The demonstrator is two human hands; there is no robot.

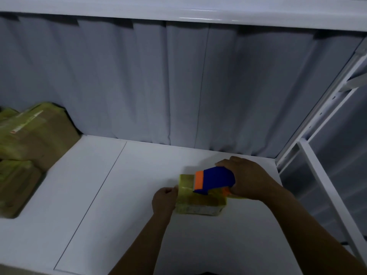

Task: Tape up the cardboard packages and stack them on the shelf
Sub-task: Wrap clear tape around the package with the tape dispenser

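A small cardboard package (200,205) wrapped in yellowish tape lies on the white shelf board (123,195), right of centre. My right hand (246,178) grips a blue and orange tape dispenser (213,180) pressed on top of the package. A strip of tape runs from under the dispenser across the package top. My left hand (163,199) holds the package's left edge, fingers curled against it.
Several taped cardboard packages (29,139) are stacked at the far left of the shelf. A grey curtain (178,86) hangs behind. A white upper shelf edge (178,10) runs overhead, and the white rack frame (325,145) stands at the right.
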